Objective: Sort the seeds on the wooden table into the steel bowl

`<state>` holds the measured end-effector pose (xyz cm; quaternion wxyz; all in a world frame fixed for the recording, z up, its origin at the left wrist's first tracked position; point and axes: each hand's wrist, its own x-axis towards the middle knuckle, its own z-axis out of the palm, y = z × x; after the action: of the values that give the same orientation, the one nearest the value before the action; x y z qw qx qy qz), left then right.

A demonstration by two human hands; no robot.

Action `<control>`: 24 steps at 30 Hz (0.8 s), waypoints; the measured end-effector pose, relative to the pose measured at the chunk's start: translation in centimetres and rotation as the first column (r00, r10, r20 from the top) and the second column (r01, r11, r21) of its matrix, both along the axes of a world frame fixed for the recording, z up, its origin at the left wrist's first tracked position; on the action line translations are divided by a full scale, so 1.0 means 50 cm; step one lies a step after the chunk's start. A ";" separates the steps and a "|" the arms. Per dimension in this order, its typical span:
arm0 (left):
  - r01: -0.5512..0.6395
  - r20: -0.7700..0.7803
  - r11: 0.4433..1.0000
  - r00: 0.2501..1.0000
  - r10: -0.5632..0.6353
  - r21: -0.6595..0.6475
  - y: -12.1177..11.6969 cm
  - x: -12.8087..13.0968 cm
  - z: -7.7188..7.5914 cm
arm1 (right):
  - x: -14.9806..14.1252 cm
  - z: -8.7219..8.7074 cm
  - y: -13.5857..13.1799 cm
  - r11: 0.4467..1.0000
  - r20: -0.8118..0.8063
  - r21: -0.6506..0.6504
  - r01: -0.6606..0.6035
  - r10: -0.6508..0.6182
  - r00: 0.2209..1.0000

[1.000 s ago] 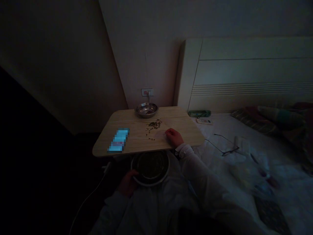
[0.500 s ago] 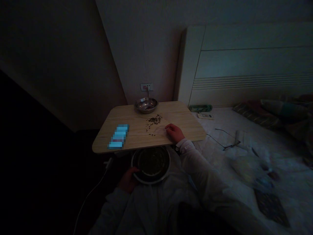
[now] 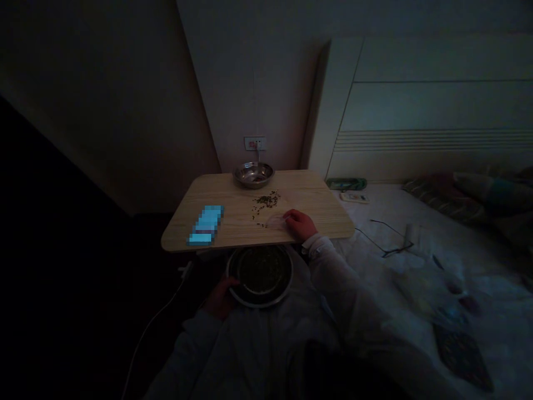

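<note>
My right hand (image 3: 300, 224) rests low over the wooden tabletop (image 3: 225, 191), fingers pinched on the edge of a thin, clear, rounded piece (image 3: 275, 221), whose exact kind is hard to make out in the dim light. Just beyond it lies a scattered heap of small dark pellets or seeds (image 3: 266, 200). Below the table edge, my left hand (image 3: 221, 297) grips the rim of a round basin (image 3: 260, 304) on my lap. Dark contents fill the basin, too dim to identify. At the table's back stands a shiny metal bowl (image 3: 254, 175) with something small in it.
A lit phone (image 3: 206, 225), blurred out, lies on the table's left. A wall socket (image 3: 255, 143) with a plug is behind the bowl. To the right, the bed (image 3: 375, 214) holds glasses (image 3: 395, 250), a remote (image 3: 355, 198), a green bottle-like item (image 3: 346, 184) and a plastic bag (image 3: 428, 294).
The view has shifted slightly, so the table sits a little higher and farther right. My right hand stays by the clear piece, and my left hand remains on the basin rim.
</note>
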<state>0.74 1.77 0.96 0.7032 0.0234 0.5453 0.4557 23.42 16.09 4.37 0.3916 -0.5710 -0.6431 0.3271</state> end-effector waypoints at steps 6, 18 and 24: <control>-0.016 -0.048 1.000 0.999 0.016 0.000 -0.001 0.008 0.019 | 0.003 -0.002 0.003 0.999 -0.011 0.044 0.008 -0.007 1.000; -0.004 0.032 0.997 0.999 0.007 -0.079 0.003 0.036 0.050 | 0.000 -0.005 0.003 0.999 -0.080 0.037 0.032 -0.029 0.996; 0.020 0.066 0.998 0.998 -0.016 -0.058 0.010 0.026 0.020 | 0.001 -0.001 0.002 0.999 -0.053 0.040 0.026 -0.024 0.998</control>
<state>2.03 2.26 1.97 0.7252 -0.0072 0.5346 0.4338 23.48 16.21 4.30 0.4240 -0.5622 -0.6320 0.3236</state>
